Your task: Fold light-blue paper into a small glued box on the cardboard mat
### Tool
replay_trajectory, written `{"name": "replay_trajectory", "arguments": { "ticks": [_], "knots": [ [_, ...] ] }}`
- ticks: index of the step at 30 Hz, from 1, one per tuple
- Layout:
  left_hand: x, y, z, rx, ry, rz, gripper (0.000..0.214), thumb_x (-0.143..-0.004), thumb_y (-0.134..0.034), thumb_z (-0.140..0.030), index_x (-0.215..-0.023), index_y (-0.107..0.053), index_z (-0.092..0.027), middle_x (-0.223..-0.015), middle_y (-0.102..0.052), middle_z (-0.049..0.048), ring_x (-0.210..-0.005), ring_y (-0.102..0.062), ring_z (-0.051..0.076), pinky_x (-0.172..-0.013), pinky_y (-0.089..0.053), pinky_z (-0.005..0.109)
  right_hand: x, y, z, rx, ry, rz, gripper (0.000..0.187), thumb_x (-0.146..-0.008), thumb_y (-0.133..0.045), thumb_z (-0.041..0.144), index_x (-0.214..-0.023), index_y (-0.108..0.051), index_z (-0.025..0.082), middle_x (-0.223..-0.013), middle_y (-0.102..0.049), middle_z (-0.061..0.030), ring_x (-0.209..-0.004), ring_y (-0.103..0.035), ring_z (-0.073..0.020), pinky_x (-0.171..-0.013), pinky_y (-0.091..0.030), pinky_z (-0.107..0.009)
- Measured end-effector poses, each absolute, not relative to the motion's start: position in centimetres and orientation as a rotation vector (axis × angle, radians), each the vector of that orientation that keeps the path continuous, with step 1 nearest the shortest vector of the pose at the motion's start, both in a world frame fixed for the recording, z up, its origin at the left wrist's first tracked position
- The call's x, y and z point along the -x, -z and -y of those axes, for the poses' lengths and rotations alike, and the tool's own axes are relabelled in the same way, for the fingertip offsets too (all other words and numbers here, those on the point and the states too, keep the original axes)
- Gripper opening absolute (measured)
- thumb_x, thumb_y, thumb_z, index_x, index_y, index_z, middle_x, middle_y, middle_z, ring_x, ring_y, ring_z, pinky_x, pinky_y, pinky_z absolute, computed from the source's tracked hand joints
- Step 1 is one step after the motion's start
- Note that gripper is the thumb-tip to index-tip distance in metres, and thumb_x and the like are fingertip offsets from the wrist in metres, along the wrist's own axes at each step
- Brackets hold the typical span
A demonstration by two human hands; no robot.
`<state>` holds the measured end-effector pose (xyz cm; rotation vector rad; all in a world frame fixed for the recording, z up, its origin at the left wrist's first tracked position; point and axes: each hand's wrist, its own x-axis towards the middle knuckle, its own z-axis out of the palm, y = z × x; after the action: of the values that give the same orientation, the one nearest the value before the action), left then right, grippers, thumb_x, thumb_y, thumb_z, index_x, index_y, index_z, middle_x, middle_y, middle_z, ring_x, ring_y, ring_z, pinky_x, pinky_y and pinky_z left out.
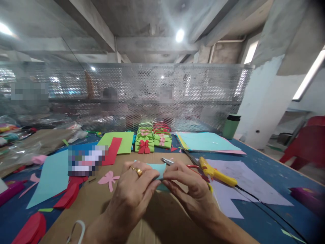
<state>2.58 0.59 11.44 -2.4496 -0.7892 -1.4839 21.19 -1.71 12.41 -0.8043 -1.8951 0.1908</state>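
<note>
Between my two hands, a small piece of light blue paper (pixel 157 166) is pinched over the brown cardboard. My left hand (pixel 133 189), with a gold ring on one finger, is closed on the paper's left side. Thumb and fingers of my right hand (pixel 189 189) press together on its right side, close to the left fingertips. Part of the paper is hidden behind the fingers. A pink paper bow (pixel 109 180) lies just left of my left hand. Beyond my right hand are scissors (pixel 167 161) and a yellow glue gun (pixel 217 173).
Several small green paper baskets (pixel 144 144) with bows stand at the back centre. Coloured sheets (pixel 208 141) and a green bottle (pixel 231 127) are at the back right. The gun's black cord (pixel 264 203) crosses the right side. Red paper pieces (pixel 67 196) lie at left.
</note>
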Motion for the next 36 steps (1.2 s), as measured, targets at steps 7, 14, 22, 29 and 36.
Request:
{"name": "replay_trajectory", "arguments": {
  "ticks": [7,14,22,29,36],
  "knots": [
    [-2.7,-11.4,-0.6,2.470,1.475,0.772,0.011,-0.095,-0.055,-0.015,-0.100,-0.064,-0.019,-0.089,-0.064,0.0040,-0.084,-0.058,0.019,-0.077,-0.045,0.035,-21.2,-12.8,1.9,0.911,-0.408,1.841,0.020,-0.093,-0.059,0.029,-0.075,-0.063,0.021,-0.074,-0.062,0.0008,-0.071,-0.056,-0.0136,-0.068,-0.047,-0.026],
    [-2.8,-11.4,-0.6,2.462,1.466,0.694,0.012,-0.094,-0.056,-0.012,-0.099,-0.064,-0.017,-0.087,-0.064,0.0038,-0.081,-0.055,0.019,-0.075,-0.039,0.036,-20.6,-12.3,1.7,1.095,-0.716,1.622,0.029,-0.087,-0.061,0.042,-0.069,-0.063,0.019,-0.069,-0.060,0.0008,-0.068,-0.054,-0.0146,-0.065,-0.043,-0.026],
    [-2.9,-11.2,-0.4,2.483,1.468,0.716,0.011,-0.095,-0.056,-0.014,-0.101,-0.064,-0.018,-0.087,-0.064,0.0029,-0.083,-0.055,0.018,-0.077,-0.038,0.036,-20.4,-11.8,1.3,1.121,-1.003,1.424,0.027,-0.074,-0.069,0.043,-0.067,-0.062,0.018,-0.062,-0.051,0.0021,-0.062,-0.046,-0.0131,-0.059,-0.036,-0.025],
    [-2.9,-11.1,-0.5,2.499,1.456,0.713,0.008,-0.094,-0.057,-0.014,-0.088,-0.061,-0.018,-0.079,-0.060,0.0015,-0.078,-0.054,0.018,-0.075,-0.038,0.036,-20.5,-12.1,1.5,1.121,-1.041,1.425,0.023,-0.071,-0.071,0.038,-0.066,-0.060,0.018,-0.062,-0.049,0.0026,-0.060,-0.042,-0.0114,-0.056,-0.032,-0.024],
    [-2.8,-10.9,-0.6,2.497,1.476,0.675,0.013,-0.094,-0.055,-0.010,-0.083,-0.059,-0.017,-0.076,-0.058,0.0017,-0.074,-0.053,0.017,-0.072,-0.037,0.034,-20.9,-10.8,0.3,1.082,-1.099,1.423,0.028,-0.067,-0.074,0.043,-0.065,-0.063,0.017,-0.060,-0.051,0.0022,-0.057,-0.042,-0.0110,-0.053,-0.030,-0.023]
  ]
}}
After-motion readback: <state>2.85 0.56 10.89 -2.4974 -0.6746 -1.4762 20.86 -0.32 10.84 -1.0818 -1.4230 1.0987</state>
